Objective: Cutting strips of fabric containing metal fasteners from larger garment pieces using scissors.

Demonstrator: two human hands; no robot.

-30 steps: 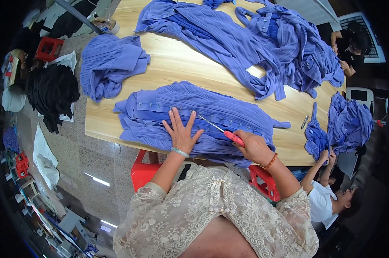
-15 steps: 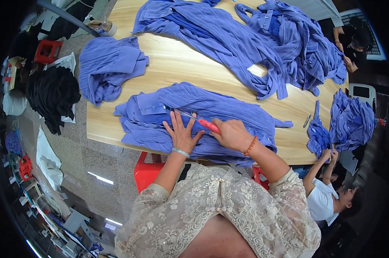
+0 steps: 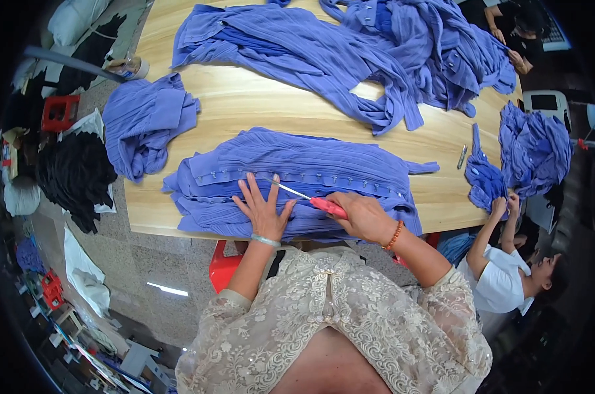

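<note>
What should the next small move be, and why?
Perhaps the right hand should angle the red-handled thin metal tool slightly away from the left hand: the tip appears very close to the spread fingers, which lie on the ribbed violet-blue garment.

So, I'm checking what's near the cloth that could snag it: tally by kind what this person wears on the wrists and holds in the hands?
Pale bangle, left wrist: 1
Orange beaded bracelet, right wrist: 1
Red-handled tool with a thin metal shaft, right hand: 1
Total: 3
</note>
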